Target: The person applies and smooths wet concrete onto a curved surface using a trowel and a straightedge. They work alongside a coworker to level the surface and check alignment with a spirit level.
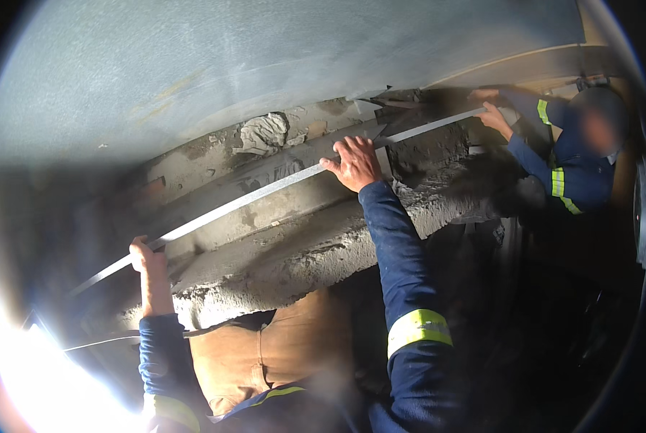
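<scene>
A long, narrow metal strip (241,201) runs slantwise across the view, from low on the left to a co-worker's hands on the right. Near its left end my left hand (146,254) grips it, fingers curled over the edge. My right hand (355,161) holds the strip around its middle, thumb along the near side. Behind and below the strip lies a metal ledge or channel (279,168), dusty and partly in shadow. Closer to me is a rough concrete edge (301,268) with a broken, crumbly face.
A large grey metal sheet (301,48) covers the far side. A crumpled grey lump (266,132) lies beyond the strip. On the right a co-worker (582,157) wears a helmet and reflective bands. Bright glare (47,373) fills the lower left; a thin cable (101,342) crosses there.
</scene>
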`<state>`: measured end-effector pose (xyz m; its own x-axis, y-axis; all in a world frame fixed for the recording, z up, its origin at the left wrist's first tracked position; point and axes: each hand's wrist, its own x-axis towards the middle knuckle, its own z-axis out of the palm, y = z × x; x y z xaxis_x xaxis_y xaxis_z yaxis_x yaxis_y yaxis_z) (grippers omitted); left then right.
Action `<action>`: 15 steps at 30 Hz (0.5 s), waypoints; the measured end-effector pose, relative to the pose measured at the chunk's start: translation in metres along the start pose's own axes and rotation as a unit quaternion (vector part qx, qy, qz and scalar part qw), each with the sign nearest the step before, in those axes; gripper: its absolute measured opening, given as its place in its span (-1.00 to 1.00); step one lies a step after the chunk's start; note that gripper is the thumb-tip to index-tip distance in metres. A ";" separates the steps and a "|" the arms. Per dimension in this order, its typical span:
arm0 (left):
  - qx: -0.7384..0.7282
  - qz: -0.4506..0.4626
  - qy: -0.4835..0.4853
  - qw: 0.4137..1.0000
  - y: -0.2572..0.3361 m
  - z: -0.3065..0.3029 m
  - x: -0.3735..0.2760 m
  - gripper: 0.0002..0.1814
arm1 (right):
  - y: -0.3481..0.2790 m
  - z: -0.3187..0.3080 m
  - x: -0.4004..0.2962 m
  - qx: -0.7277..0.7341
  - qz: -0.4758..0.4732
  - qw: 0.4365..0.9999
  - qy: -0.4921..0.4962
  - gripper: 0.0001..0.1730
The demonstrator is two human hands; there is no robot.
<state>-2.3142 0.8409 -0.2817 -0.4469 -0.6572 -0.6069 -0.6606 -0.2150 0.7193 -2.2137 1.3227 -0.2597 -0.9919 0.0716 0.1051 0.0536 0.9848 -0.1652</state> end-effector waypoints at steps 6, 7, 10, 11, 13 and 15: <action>-0.079 -0.068 0.112 0.988 0.023 0.033 -0.016 -0.80 | -0.004 0.009 0.020 -0.036 0.007 0.997 0.066 -0.53; -0.082 -0.089 0.115 0.986 0.029 0.036 -0.028 -0.80 | -0.009 0.012 0.028 -0.031 -0.004 0.995 0.090 -0.54; 0.218 -0.036 0.072 0.973 0.016 0.046 0.034 -0.81 | 0.001 0.028 0.036 -0.097 -0.083 0.973 0.191 -0.60; 0.461 0.035 0.068 0.884 0.016 0.044 0.054 -0.70 | -0.004 0.023 0.035 -0.082 -0.063 0.993 0.060 -0.70; 0.408 0.087 0.054 0.907 0.006 0.063 0.057 -0.75 | 0.009 0.025 0.031 -0.079 -0.160 0.973 0.150 -0.85; 0.012 0.042 0.162 0.986 0.023 0.080 0.032 -0.78 | -0.038 0.008 0.036 0.005 -0.023 0.995 0.096 -0.76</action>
<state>-2.3919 0.8730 -0.3116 -0.2873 -0.8692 -0.4025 -0.6453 -0.1349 0.7519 -2.2523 1.2868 -0.2580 -0.9527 0.0556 0.2989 0.0055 0.9861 -0.1659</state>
